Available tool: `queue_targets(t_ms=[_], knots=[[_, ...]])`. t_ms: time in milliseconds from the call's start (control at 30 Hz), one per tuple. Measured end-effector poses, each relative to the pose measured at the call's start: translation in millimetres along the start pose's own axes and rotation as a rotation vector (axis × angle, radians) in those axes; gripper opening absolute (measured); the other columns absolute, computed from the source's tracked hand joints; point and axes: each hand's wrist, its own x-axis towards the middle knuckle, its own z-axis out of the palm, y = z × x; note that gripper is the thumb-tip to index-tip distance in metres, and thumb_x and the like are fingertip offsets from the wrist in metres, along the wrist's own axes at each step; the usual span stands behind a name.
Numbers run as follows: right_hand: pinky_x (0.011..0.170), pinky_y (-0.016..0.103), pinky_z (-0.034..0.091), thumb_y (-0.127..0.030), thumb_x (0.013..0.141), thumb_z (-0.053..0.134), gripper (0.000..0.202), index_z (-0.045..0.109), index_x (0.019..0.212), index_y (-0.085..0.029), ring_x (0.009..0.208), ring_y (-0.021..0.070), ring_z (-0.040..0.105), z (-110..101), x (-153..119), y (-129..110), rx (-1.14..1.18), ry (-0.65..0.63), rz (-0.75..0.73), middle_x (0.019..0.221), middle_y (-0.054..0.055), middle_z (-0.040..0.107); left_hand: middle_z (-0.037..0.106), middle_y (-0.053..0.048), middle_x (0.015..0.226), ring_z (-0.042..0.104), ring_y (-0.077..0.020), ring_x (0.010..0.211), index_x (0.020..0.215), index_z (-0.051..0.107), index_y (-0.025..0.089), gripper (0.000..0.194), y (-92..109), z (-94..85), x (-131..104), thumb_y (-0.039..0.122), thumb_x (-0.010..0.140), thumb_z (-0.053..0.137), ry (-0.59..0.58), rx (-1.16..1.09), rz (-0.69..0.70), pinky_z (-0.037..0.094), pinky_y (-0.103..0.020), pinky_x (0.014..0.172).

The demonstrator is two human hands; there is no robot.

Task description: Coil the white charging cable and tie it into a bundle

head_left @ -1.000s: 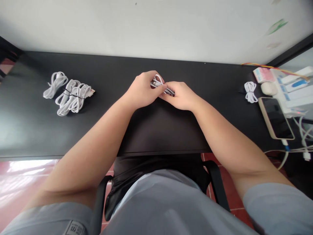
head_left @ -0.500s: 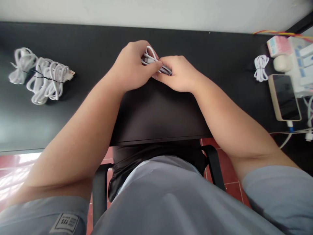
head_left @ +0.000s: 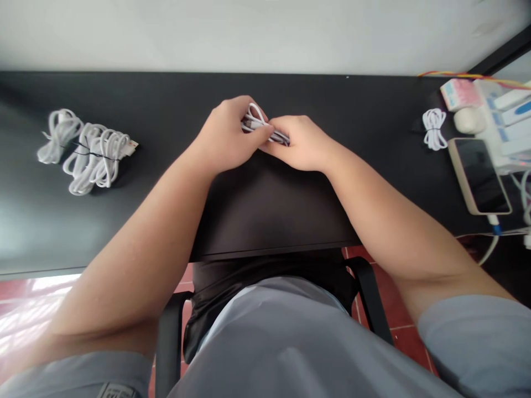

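Observation:
A white charging cable (head_left: pixel 258 114), folded into a small bundle, is held between both hands over the middle of the black desk (head_left: pixel 274 210). My left hand (head_left: pixel 232 135) is closed round its left end, with the thumb pressed across the front. From the other side my right hand (head_left: pixel 301 141) pinches the right end of the bundle. The fingertips of the two hands meet or nearly meet, and my palms and fingers hide part of the cable.
Several coiled white cables (head_left: pixel 93 155) with black ties lie at the left. At the right are one tied white cable (head_left: pixel 434 129), a phone (head_left: pixel 481 174) plugged into a cord, a white adapter (head_left: pixel 468 120), a pink box (head_left: pixel 460 94) and a power strip (head_left: pixel 498 143). A wall (head_left: pixel 265 36) stands behind.
The camera view has tilted up a little, so everything sits lower in the picture. Both hands keep the same grip on the cable, with hardly any movement of their own.

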Motion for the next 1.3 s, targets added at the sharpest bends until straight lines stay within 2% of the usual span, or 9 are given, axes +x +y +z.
queue_targets(t_ms=[167, 367, 533, 767, 1300], knots=[[0.072, 0.028, 0.035, -0.052, 0.096, 0.058, 0.037, 0.065, 0.093, -0.016, 0.081, 0.0158, 0.055, -2.3, -1.7, -2.4, 0.034, -0.012, 0.042, 0.089, 0.006, 0.066, 0.071, -0.002, 0.094, 0.056, -0.0145, 0.094, 0.102, 0.070, 0.021, 0.032, -0.1, 0.8, 1.1, 0.047, 0.084, 0.063, -0.015, -0.031, -0.065, 0.047, -0.031, 0.090], [0.069, 0.028, 0.032, -0.049, 0.096, 0.059, 0.034, 0.066, 0.091, -0.016, 0.074, 0.0138, 0.053, -3.6, -1.7, -4.6, 0.051, -0.011, 0.040, 0.088, 0.005, 0.067, 0.071, -0.005, 0.093, 0.059, -0.0125, 0.084, 0.101, 0.070, 0.016, 0.035, -3.3, 2.4, 3.0, 0.045, 0.082, 0.062, -0.007, -0.035, -0.040, 0.048, -0.026, 0.082], [0.068, 0.027, 0.032, -0.050, 0.096, 0.057, 0.035, 0.066, 0.091, -0.017, 0.073, 0.0134, 0.054, -2.9, -1.4, -3.5, 0.076, -0.017, 0.053, 0.085, 0.005, 0.067, 0.073, -0.003, 0.094, 0.057, -0.0092, 0.076, 0.100, 0.071, 0.018, 0.033, -0.7, 1.5, 2.7, 0.045, 0.083, 0.061, -0.011, -0.019, -0.045, 0.046, -0.024, 0.076], [0.068, 0.026, 0.032, -0.048, 0.095, 0.059, 0.033, 0.066, 0.092, -0.017, 0.074, 0.0130, 0.055, -3.5, -2.0, -4.2, 0.076, -0.019, 0.058, 0.088, 0.005, 0.067, 0.074, -0.002, 0.094, 0.058, -0.0099, 0.076, 0.099, 0.071, 0.020, 0.034, 1.4, 0.5, 2.7, 0.048, 0.083, 0.061, -0.017, -0.020, -0.054, 0.044, -0.022, 0.071], [0.068, 0.026, 0.033, -0.049, 0.096, 0.058, 0.034, 0.066, 0.092, -0.017, 0.076, 0.0138, 0.056, -3.7, -0.9, -3.7, 0.050, -0.030, 0.053, 0.091, 0.006, 0.067, 0.074, -0.003, 0.093, 0.059, -0.0098, 0.074, 0.098, 0.071, 0.020, 0.036, -0.2, -0.3, 2.5, 0.050, 0.084, 0.061, -0.036, -0.034, -0.058, 0.044, -0.022, 0.070]])
